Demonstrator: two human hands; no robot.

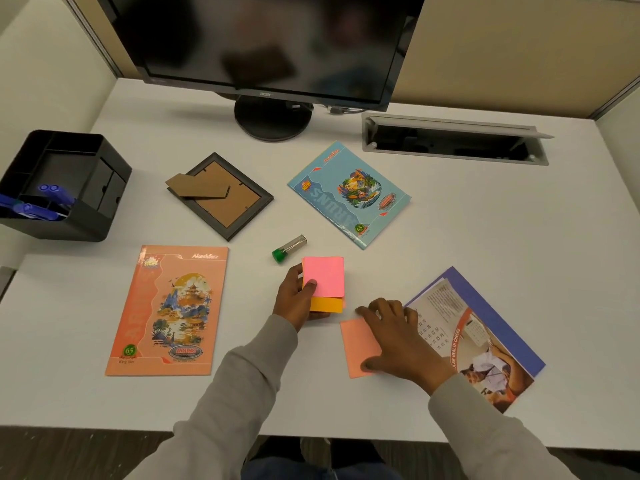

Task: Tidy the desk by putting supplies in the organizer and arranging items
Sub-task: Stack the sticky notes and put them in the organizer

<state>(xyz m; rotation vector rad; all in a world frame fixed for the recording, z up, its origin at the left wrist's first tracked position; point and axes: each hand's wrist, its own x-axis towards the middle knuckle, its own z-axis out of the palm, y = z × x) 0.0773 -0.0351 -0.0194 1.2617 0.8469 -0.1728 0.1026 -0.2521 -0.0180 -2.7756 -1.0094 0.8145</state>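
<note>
Left hand (pixel 297 296) gripped pink and orange sticky pads (pixel 325 282), thumb on top. Right hand (pixel 393 336) lay flat, fingers spread, pressing salmon note (pixel 356 341) on desk (pixel 450 237).

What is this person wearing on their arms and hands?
Both arms are in long, loose, light grey sleeves: the left sleeve and right sleeve end at the wrists. The left hand and right hand are bare, with no gloves, rings or watch showing.

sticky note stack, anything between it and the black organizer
Nothing tall. The picture frame and orange notebook lie flat along the way to the organizer; the left hand could likely lift the stack over them.
</note>
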